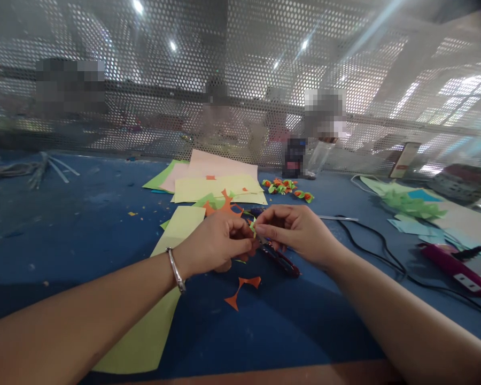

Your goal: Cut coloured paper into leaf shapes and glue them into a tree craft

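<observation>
My left hand (228, 240) and my right hand (291, 230) meet over the middle of the blue table, fingertips pinched around a small light-green paper piece (253, 229). Most of that piece is hidden by the fingers. Just below them lies a pair of scissors with dark handles (282, 260), partly covered by my right hand. Orange paper scraps (227, 203) sit beyond my left hand, and another orange offcut (242, 291) lies nearer to me. A long pale-yellow paper sheet (144, 342) runs under my left forearm.
Pink and yellow sheets (220, 163) are stacked at the back. Small green-and-orange paper pieces (280, 186) lie right of them. A magenta power strip (457, 270) with black cables (379, 251) is at right, near green cut paper (412, 205). A perforated metal screen (164, 80) stands behind.
</observation>
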A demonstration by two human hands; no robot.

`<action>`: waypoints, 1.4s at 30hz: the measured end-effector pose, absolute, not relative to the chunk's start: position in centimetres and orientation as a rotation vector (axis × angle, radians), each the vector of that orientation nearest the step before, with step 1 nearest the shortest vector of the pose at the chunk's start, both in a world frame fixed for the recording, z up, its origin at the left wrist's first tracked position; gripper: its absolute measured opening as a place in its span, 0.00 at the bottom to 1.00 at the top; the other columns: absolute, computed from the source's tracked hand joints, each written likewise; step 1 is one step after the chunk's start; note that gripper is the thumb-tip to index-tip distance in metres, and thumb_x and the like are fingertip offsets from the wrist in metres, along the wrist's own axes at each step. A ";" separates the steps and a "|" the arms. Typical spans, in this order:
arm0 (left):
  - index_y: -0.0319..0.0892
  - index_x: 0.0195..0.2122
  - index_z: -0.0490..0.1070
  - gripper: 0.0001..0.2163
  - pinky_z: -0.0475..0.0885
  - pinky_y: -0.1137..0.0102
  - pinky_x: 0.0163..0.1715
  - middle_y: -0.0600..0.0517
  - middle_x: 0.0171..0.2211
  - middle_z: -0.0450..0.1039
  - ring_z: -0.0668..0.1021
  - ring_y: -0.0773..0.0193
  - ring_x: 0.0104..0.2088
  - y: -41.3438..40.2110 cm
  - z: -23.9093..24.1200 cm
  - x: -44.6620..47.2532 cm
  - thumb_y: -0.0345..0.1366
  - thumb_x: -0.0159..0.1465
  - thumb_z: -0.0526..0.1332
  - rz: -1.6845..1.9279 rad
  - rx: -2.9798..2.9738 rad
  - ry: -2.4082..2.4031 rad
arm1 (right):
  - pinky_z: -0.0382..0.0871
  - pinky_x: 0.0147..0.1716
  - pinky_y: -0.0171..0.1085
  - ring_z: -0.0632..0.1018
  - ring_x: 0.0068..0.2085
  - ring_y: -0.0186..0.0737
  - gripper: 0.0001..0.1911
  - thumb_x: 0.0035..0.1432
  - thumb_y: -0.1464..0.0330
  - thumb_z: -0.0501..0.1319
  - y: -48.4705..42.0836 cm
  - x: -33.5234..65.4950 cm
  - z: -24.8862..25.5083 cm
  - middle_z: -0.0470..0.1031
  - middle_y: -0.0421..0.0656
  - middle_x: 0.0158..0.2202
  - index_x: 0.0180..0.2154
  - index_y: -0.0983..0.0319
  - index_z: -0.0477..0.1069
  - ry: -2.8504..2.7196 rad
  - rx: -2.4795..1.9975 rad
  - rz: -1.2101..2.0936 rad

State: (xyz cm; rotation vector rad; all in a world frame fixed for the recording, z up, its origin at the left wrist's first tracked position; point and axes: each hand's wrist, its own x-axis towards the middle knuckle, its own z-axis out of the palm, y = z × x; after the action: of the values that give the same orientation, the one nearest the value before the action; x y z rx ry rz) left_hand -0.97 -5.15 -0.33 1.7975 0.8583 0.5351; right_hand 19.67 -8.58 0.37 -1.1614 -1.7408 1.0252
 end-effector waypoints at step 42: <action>0.41 0.42 0.70 0.15 0.74 0.64 0.40 0.51 0.32 0.79 0.82 0.61 0.35 -3.5 -0.2 -1.5 0.37 0.57 0.71 1.016 1.581 0.904 | 0.56 0.29 0.36 0.77 0.33 0.41 0.07 0.56 0.71 0.59 -7.6 21.2 -0.2 0.80 0.43 0.33 0.32 0.59 0.77 -2.412 -1.888 0.083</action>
State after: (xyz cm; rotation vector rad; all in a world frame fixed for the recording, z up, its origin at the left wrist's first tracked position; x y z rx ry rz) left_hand -1.53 -3.46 -0.23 1.5806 0.9043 1.0162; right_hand 21.21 -7.57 -0.20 -1.8876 -2.4121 0.0831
